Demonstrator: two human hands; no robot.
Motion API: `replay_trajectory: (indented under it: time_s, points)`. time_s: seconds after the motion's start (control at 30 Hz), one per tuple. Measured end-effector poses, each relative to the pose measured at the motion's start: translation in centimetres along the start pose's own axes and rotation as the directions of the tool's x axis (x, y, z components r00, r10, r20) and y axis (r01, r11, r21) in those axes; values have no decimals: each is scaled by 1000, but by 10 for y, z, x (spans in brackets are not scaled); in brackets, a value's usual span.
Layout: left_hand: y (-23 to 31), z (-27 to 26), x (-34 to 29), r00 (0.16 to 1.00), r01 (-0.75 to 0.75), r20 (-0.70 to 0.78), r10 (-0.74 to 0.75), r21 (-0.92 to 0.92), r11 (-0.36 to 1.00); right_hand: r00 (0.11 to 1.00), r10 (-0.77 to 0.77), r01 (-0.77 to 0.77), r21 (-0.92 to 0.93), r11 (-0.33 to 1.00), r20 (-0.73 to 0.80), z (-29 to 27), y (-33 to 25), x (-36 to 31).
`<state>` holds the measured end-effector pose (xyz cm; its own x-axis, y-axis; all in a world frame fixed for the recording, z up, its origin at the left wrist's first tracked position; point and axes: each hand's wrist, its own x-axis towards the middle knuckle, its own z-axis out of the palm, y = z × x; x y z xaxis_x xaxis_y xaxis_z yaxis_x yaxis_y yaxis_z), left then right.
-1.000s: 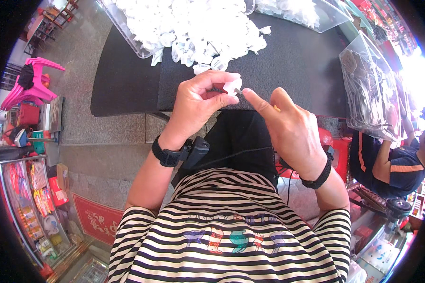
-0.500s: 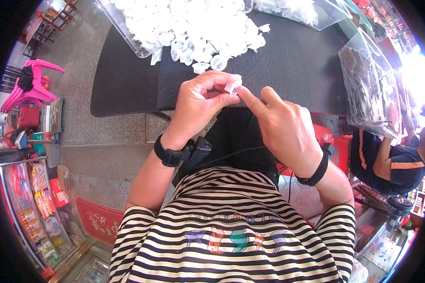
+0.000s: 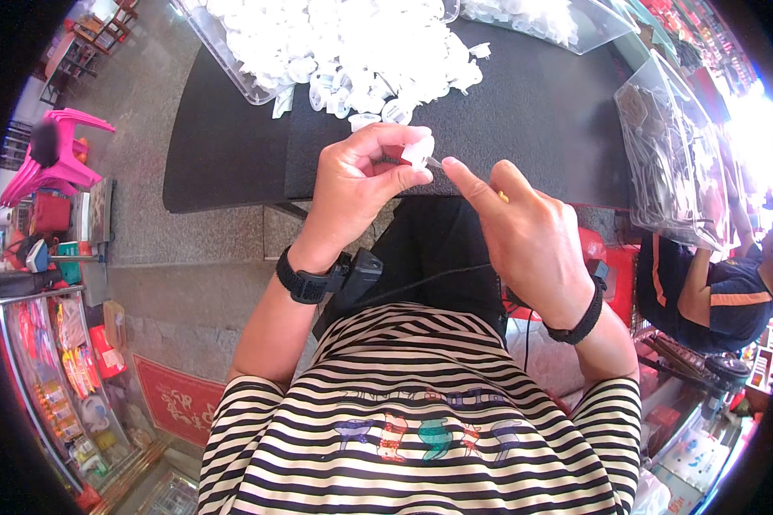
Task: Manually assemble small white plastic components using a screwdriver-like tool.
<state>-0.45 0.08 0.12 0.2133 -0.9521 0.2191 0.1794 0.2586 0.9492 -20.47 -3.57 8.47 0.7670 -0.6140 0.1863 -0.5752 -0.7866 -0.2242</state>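
Note:
Between the thumb and index finger of my left hand is a small white plastic part, held just past the table's near edge. My right hand is closed round a slim tool with a thin grey tip, the index finger stretched along it. That tip reaches to the white part's right side. A speck of yellow shows between the right fingers; most of the tool is hidden in the hand, so its kind is unclear. Ahead of my hands, a bright heap of similar white plastic parts spreads over the table.
The black table carries a clear bin of white pieces at the far right. Another clear bin with pale, thin pieces stands at the right edge. Beyond it sits another person in dark clothing. Pink stools stand at left.
My right hand has drawn slightly right and down, so the tool's grey tip now shows beside the white part. My left hand has shifted a little left and up, still gripping the part.

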Motion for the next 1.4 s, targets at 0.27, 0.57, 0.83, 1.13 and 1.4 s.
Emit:
replay_trajectory:
  time_s: [0.27, 0.57, 0.83, 1.13, 1.4]
  points:
    - [0, -1, -1, 1000, -5, 11, 5, 35, 999, 1000, -16, 16, -6, 1000, 11, 1, -3, 3]
    - [-4, 6, -3, 1000, 6, -28, -4, 79, 997, 996, -16, 22, -68, 997, 90, 2, -10, 9]
    - [-2, -4, -2, 1000, 26, -5, -26, -4, 1000, 998, -61, 62, 90, 994, -10, -1, -3, 7]
    - [-4, -7, 1, 1000, 15, 26, -12, -111, 994, 1000, -29, 25, 268, 963, 9, -9, 8, 6]
    - [-5, -8, 1, 999, 20, 40, -15, -106, 994, 997, -72, 59, 333, 941, 28, -7, 12, 13]
